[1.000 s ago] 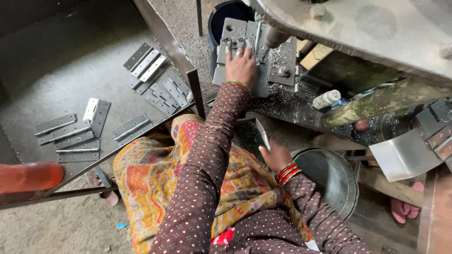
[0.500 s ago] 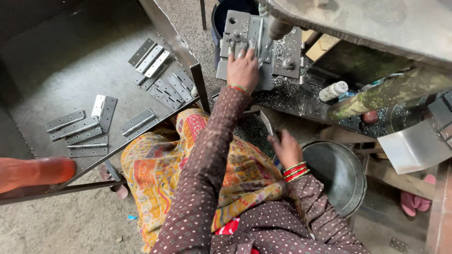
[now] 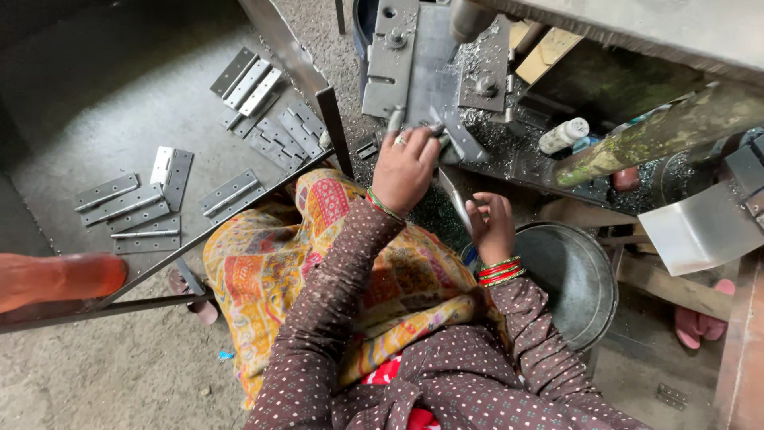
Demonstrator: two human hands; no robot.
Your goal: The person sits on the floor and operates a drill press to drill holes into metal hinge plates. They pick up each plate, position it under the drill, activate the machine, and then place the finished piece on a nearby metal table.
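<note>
My left hand [image 3: 406, 163] reaches to the front edge of the grey machine table [image 3: 422, 64]. Its fingers are closed on a flat hinge leaf [image 3: 455, 142] lying among metal shavings, with the index finger pointing up. My right hand [image 3: 493, 227], with red bangles at the wrist, holds a narrow metal hinge strip [image 3: 455, 201] edge-on just above my lap. The two hands are close together, the right one lower. A clamp plate with bolts [image 3: 390, 60] sits on the table beyond my left hand, under the drill spindle [image 3: 468, 17].
Several finished hinges [image 3: 139, 209] lie on a dark metal sheet [image 3: 95, 103] at my left, with more hinges [image 3: 263, 107] farther back. A round metal basin [image 3: 577, 279] stands by my right elbow. A white bottle [image 3: 563, 135], a bent shiny plate [image 3: 700, 227] and a pink slipper [image 3: 700, 318] are at the right.
My left hand has drawn back from the clamp plate to the table's front edge. My right hand has risen slightly with the strip. The view has shifted closer.
</note>
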